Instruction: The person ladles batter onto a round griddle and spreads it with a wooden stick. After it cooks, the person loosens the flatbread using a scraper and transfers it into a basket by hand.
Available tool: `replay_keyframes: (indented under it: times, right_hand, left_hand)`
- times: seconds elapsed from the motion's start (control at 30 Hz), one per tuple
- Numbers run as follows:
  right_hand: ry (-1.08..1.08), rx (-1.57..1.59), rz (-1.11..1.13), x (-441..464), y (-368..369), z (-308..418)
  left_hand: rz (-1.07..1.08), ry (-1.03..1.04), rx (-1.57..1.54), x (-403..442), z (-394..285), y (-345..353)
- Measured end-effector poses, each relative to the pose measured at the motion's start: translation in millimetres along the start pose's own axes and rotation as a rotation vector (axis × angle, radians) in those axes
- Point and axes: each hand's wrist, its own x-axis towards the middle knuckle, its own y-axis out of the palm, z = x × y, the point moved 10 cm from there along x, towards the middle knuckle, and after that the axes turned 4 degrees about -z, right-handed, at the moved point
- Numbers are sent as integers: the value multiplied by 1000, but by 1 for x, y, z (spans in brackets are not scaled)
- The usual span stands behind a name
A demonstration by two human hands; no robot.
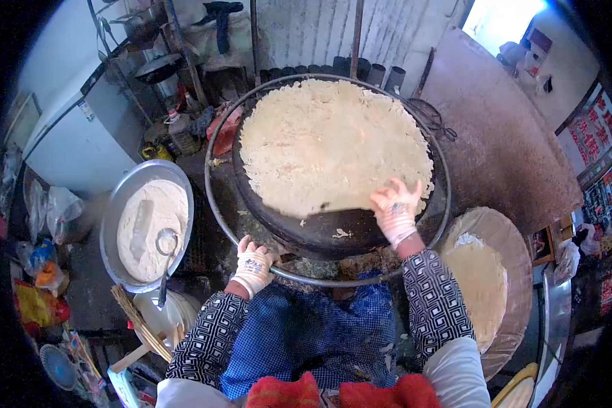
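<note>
A large, pale, thin pancake with ragged edges covers most of a round black griddle. The griddle's near part is bare apart from a few scraps of batter. Around it runs a metal ring rail. My left hand, in a light glove, has its fingers curled over the near left of this rail. At the pancake's near right edge is my right hand, gloved too, its fingers apart and bent. Whether its fingertips touch the pancake, I cannot tell.
Left stands a metal basin of pale batter with a ladle in it. A bucket and a straw brush are below. Right is a lined round basket holding finished pancakes. A brown board lies beyond.
</note>
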Motion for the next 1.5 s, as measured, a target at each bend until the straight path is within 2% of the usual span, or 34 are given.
replay_keyframes:
  times: [0.13,0.23,0.27,0.3,0.43,0.47,0.5,0.57,0.63,0.73,0.8,0.9,1.0,1.03,1.1,1.17,1.23,1.27,1.33,1.43,1.47,1.5]
  right_hand:
    - [-174,-179,-364,27,-124,57]
    - [-191,-112,-318,10,-117,65]
    - [115,587,-81,1,-79,43]
    - [544,1239,-73,-23,-41,22]
    - [41,-139,417,-70,-11,51]
    - [78,-107,417,-80,-9,53]
    - [61,-149,294,-87,-21,58]
    - [31,-236,61,-106,-51,72]
    - [160,-58,-11,-135,-73,69]
    - [307,85,-142,-188,-101,50]
    - [422,310,-328,-231,-120,31]
    - [943,893,-270,-302,-81,2]
    - [1082,1093,-279,-315,-63,17]
    - [1086,1097,-308,-312,-61,25]
    - [886,823,-259,-307,-53,28]
    - [826,794,-235,-296,-57,37]
    - [749,689,-220,-294,-61,41]
    - [887,878,-226,-295,-60,42]
    - [897,898,-263,-300,-55,38]
    - [913,881,-214,-298,-49,40]
    - [897,907,-231,-287,-48,43]
    - [880,928,-250,-274,-47,44]
  left_hand:
    - [-46,17,0,-2,1,-8]
    - [-77,7,37,2,8,-6]
    - [-84,-5,46,2,11,-3]
    - [-86,-6,41,2,12,-2]
    - [-145,-14,-15,4,15,-8]
    - [-189,15,40,1,14,-13]
    - [-230,48,93,0,12,-17]
    - [-131,24,112,4,18,-12]
    - [-135,17,79,4,23,-17]
    - [-298,193,-101,-19,14,-54]
    - [-404,230,-159,-37,28,-69]
    - [-665,168,-214,-49,51,-117]
    - [-654,225,-81,-7,33,-161]
    - [-612,258,-22,13,26,-169]
    - [-498,303,173,66,9,-151]
    - [-256,339,217,95,-33,-139]
    - [-56,400,225,114,-49,-93]
    - [-96,372,173,120,-50,-87]
    - [-161,322,66,127,-53,-74]
    - [-240,66,-82,143,-62,-66]
    - [-123,-15,-249,145,-73,-71]
    - [-171,238,-439,148,-88,-80]
